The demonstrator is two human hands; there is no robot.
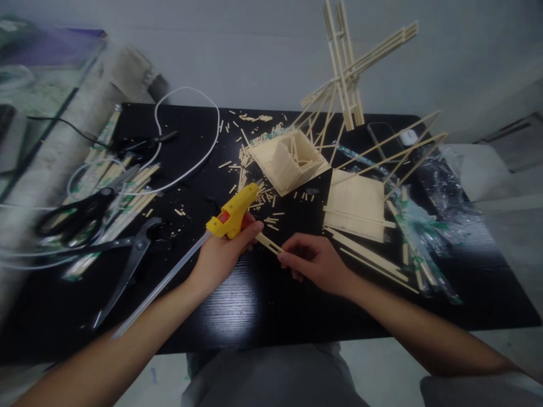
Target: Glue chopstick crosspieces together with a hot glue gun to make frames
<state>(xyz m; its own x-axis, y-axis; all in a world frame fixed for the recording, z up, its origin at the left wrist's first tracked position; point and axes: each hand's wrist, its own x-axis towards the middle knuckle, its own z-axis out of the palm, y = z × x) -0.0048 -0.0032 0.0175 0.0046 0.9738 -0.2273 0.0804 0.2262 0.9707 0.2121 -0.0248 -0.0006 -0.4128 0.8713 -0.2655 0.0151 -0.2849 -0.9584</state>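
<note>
My left hand [223, 251] is closed around a yellow hot glue gun [233, 213], whose nozzle points away toward a pile of stick offcuts. A long clear glue stick [163, 285] trails from its back over my left forearm. Between my hands lies a short piece of joined bamboo sticks [268, 244] with a narrow slot in it. Its near right end is pinched by my right hand [316, 261]; the other end meets my left fingertips, and whether they grip it is partly hidden. Beyond my hands stands a stick-built house-like piece [291, 161].
A stick windmill cross [348, 73] rises at the back. Right of my hands lie a square stick panel [356, 198], loose sticks [371, 257] and plastic wrapping [424, 237]. On the left are pliers [138, 246], black scissors [95, 206], packed sticks and a looping white cord [214, 144].
</note>
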